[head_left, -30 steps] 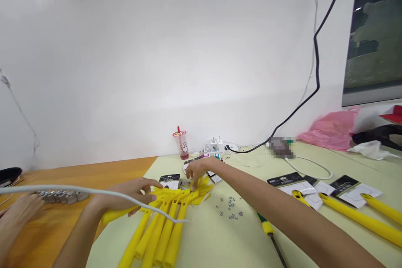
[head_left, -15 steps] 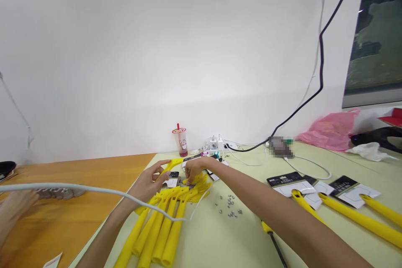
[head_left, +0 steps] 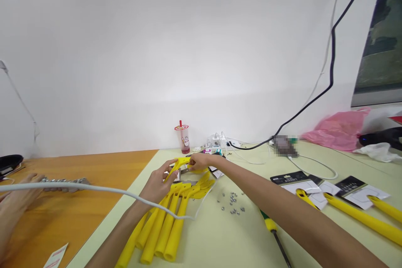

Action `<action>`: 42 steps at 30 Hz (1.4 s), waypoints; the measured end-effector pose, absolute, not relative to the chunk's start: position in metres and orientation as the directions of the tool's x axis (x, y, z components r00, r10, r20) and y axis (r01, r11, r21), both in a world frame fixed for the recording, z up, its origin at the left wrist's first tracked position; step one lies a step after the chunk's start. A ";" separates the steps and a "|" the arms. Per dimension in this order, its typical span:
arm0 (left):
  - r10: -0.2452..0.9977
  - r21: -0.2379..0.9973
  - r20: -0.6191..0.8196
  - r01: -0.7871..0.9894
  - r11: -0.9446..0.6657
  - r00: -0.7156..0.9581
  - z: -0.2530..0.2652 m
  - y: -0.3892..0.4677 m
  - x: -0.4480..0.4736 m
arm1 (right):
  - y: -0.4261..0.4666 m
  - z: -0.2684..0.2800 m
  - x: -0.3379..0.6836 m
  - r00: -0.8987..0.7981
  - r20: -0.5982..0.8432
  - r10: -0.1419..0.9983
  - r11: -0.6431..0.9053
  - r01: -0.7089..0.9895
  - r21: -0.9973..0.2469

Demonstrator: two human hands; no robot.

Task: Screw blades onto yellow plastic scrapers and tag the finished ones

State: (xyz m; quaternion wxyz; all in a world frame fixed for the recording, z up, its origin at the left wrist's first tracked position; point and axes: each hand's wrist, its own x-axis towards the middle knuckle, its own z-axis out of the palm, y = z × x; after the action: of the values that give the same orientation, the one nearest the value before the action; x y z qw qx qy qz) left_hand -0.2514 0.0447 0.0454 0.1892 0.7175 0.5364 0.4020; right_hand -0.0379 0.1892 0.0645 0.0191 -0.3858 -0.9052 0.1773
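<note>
My left hand is closed around a yellow plastic handle, its flat slotted end raised and pointing right. My right hand meets that end, fingers pinched on a small flat grey metal piece, partly hidden by the fingers. Below both hands lies a row of yellow tubular handles, hollow ends toward me. More flat yellow parts are heaped just under my right wrist. Small silver nuts or screws are scattered right of the heap.
A screwdriver lies partly under my right forearm. Carded yellow tools lie at the right. A white cable crosses in front of my left forearm. Behind stand a drink cup and a power strip. Another person's hand touches grey metal parts.
My right hand has risen from the heap with the grey piece and come to the end of the handle in my left hand. The whole view has shifted slightly.
</note>
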 end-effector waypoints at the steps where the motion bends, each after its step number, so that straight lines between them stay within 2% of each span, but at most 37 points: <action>1: 0.923 0.714 0.373 0.607 -0.350 0.093 0.045 0.045 -0.250 | 0.190 0.065 -0.035 -0.700 -0.077 0.710 0.644 0.690 -0.332; 6: 0.923 0.729 0.380 0.593 -0.341 0.064 0.048 0.043 -0.244 | 0.195 0.065 -0.023 -0.679 0.022 0.734 0.647 0.689 -0.326; 15: 0.914 0.688 0.395 0.629 -0.361 0.093 0.040 0.044 -0.240 | 0.186 0.061 -0.022 -0.660 0.060 0.749 0.630 0.681 -0.374; 20: 0.914 0.689 0.395 0.630 -0.360 0.091 0.039 0.043 -0.239 | 0.174 0.079 -0.006 -0.647 0.123 0.753 0.629 0.650 -0.427; 23: 0.910 0.735 0.411 0.573 -0.364 0.051 0.045 0.039 -0.236 | 0.158 0.099 0.017 -0.629 0.177 0.757 0.629 0.627 -0.460; 26: 0.901 0.810 0.434 0.429 -0.400 0.020 0.058 0.035 -0.225 | 0.137 0.122 0.045 -0.603 0.258 0.755 0.637 0.578 -0.511; 29: 0.880 0.861 0.475 0.196 -0.469 0.017 0.082 0.031 -0.203 | 0.116 0.147 0.072 -0.573 0.382 0.725 0.664 0.435 -0.609; 32: 0.886 0.888 0.460 -0.037 -0.458 0.056 0.115 0.030 -0.171 | 0.096 0.170 0.096 -0.487 0.506 0.712 0.692 0.363 -0.624; 36: 0.910 0.864 0.415 -0.324 -0.386 0.024 0.157 0.034 -0.123 | 0.078 0.191 0.122 -0.306 0.608 0.733 0.680 0.282 -0.677; 39: 0.906 0.799 0.423 -0.470 -0.374 -0.001 0.180 0.038 -0.092 | 0.073 0.200 0.139 -0.164 0.673 0.721 0.691 0.233 -0.684; 42: 0.894 0.738 0.445 -0.588 -0.332 0.055 0.190 0.041 -0.070 | 0.071 0.207 0.152 -0.056 0.715 0.697 0.714 0.153 -0.683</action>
State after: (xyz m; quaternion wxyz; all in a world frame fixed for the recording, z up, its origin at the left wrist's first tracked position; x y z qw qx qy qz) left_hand -0.0703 0.0414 0.1903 0.5546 0.4689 0.1630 0.6678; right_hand 0.1524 0.0709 0.2065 0.6147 -0.3069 -0.6922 0.2210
